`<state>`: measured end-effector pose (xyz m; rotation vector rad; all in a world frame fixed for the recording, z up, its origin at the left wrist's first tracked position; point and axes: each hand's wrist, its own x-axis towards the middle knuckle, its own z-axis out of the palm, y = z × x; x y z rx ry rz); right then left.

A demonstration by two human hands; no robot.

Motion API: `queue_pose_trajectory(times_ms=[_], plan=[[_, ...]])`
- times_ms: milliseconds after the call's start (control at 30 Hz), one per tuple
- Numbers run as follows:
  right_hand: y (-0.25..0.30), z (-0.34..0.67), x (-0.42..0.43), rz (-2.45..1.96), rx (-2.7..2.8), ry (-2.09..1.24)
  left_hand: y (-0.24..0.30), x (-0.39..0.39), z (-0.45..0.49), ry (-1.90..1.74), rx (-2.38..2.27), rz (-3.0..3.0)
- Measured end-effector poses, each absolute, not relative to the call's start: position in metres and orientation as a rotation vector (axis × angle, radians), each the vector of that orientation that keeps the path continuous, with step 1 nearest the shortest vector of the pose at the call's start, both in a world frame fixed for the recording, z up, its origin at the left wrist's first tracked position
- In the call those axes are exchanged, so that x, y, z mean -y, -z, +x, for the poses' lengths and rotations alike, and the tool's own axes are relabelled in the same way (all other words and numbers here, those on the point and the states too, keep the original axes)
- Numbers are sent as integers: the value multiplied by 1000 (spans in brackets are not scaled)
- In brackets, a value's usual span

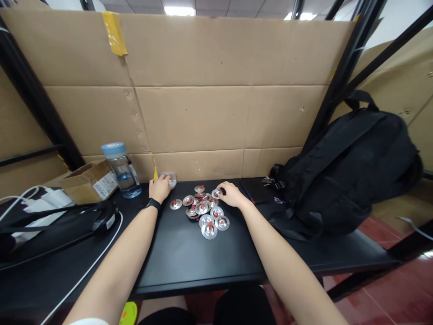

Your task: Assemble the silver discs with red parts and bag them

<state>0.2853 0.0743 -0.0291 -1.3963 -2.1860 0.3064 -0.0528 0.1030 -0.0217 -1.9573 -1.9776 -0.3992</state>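
A loose pile of silver finger cymbals (202,207) with red finger loops lies on the black tabletop in front of me. Some overlap, and several sit apart from the heap. My right hand (231,194) is at the pile's right edge, its thumb and fingers closed on one finger cymbal (217,193). At the back of the table, left of the pile, my left hand (159,188) grips a small clear plastic container (172,179). Its fingers partly cover the container, so the contents cannot be made out. A black band is on my left wrist.
A blue-lidded water bottle (122,171) and an open cardboard box (88,183) stand at left, near a black bag (84,225), chargers and a white cable (98,262). A black backpack (352,176) and keys (268,180) are at right. Cardboard panels (189,117) close off the back.
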Motion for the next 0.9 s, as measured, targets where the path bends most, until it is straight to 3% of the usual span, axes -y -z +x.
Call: queue_pose_trajectory(times_ms=[633,900], plan=[[37,285,-80,-1457,2130,-354,4,-87,-43,706,2135,-2102],[35,280,-76,-1570,2029,-421,10,-67,-22,867,1750,-2489]])
